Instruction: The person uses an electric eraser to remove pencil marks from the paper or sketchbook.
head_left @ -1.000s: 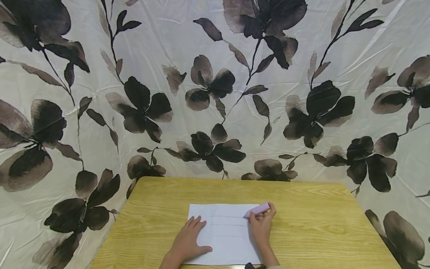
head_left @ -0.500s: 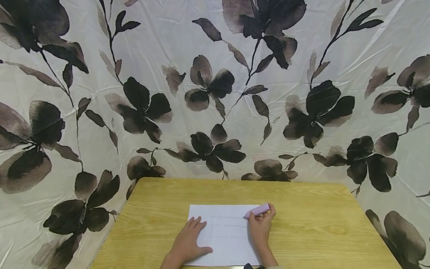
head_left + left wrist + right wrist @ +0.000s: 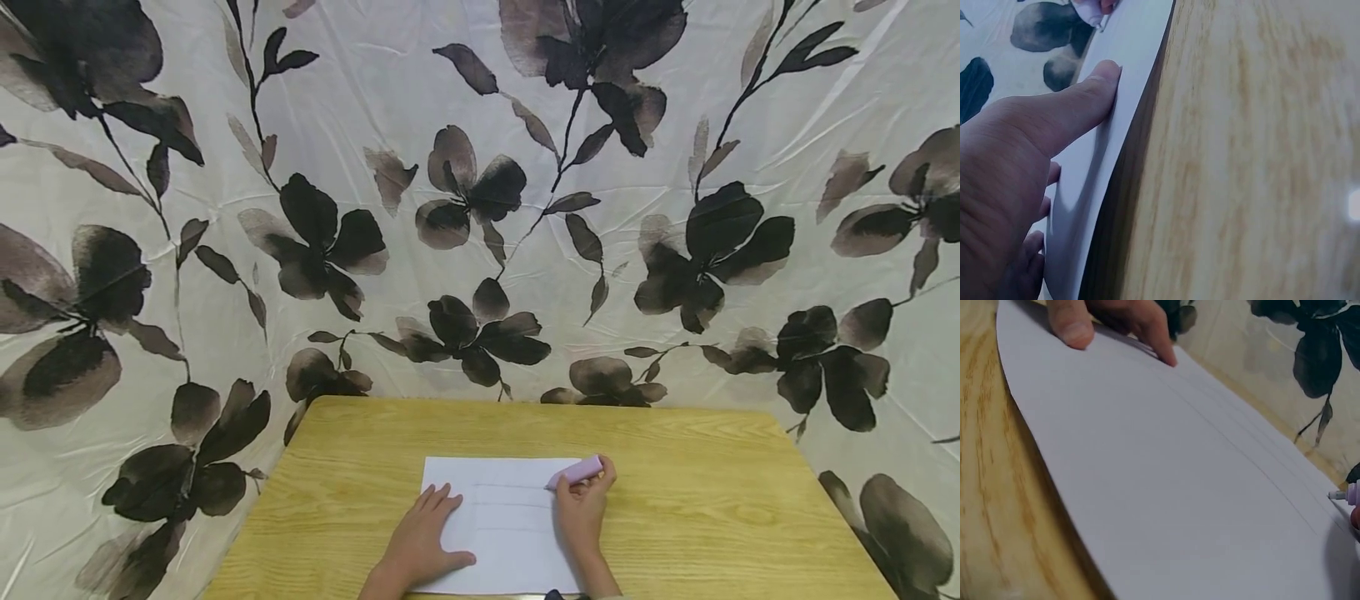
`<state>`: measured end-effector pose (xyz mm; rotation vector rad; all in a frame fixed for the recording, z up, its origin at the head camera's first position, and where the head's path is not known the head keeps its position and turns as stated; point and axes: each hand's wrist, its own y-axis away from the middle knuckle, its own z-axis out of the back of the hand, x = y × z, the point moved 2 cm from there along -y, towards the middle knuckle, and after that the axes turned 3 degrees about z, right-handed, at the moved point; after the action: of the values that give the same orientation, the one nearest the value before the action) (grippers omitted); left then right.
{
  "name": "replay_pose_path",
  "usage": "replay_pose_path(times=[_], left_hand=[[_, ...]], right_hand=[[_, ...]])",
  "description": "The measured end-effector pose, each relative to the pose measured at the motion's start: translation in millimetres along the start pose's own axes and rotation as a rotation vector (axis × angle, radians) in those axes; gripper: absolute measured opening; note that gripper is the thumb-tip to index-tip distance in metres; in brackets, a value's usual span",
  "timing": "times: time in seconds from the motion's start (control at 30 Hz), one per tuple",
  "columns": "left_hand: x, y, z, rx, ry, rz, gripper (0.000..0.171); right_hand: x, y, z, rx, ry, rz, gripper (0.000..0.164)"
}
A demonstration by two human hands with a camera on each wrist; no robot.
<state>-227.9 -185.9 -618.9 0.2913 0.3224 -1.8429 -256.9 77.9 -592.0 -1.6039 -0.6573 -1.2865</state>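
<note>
A white sheet of paper (image 3: 510, 558) with several thin pencil-like lines ruled across it lies on the wooden table. My left hand (image 3: 422, 537) rests on its left side, fingers and thumb spread; the thumb (image 3: 1094, 94) presses near the paper's edge in the left wrist view. At the upper right of the sheet, my right hand (image 3: 583, 512) pinches a thick lilac pen (image 3: 577, 472) between thumb and fingers. The pen points left and down, its narrow tip (image 3: 1337, 495) right at the end of the top line. Most of the right hand is outside the right wrist view.
The yellow wood-grain table (image 3: 712, 500) extends beyond the paper on both sides and behind it. A white cloth (image 3: 390, 100) printed with dark flowers hangs behind the table and along its sides. A small dark object (image 3: 553, 594) shows at the bottom edge by the right wrist.
</note>
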Motion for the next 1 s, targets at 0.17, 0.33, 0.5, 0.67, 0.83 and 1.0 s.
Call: replay_pose_path(times=[0.17, 0.33, 0.5, 0.67, 0.83, 1.0], left_hand=[[-0.1, -0.3, 1.0, -0.001, 0.007, 0.003, 0.095], [0.1, -0.6, 1.3, 0.009, 0.025, 0.010, 0.096], [-0.1, -0.5, 1.8, 0.025, 0.021, 0.022, 0.097], [-3.3, 1.6, 3.2, 0.048, 0.030, 0.023, 0.096], [-3.8, 1.5, 6.2, 0.025, 0.020, 0.011, 0.095], [-3.3, 0.7, 4.2, 0.017, 0.003, 0.001, 0.095]], right_hand=[[-0.9, 0.2, -0.3, -0.010, 0.025, -0.006, 0.069], [-2.1, -0.4, -0.2, -0.015, 0.020, -0.019, 0.070], [-3.6, -0.7, 0.7, -0.019, 0.025, -0.013, 0.072], [-14.2, 0.5, 0.6, -0.009, 0.026, -0.031, 0.073], [-40.4, -4.2, -2.9, -0.022, -0.003, -0.049, 0.076], [-43.8, -4.7, -1.9, -0.022, -0.005, -0.061, 0.076]])
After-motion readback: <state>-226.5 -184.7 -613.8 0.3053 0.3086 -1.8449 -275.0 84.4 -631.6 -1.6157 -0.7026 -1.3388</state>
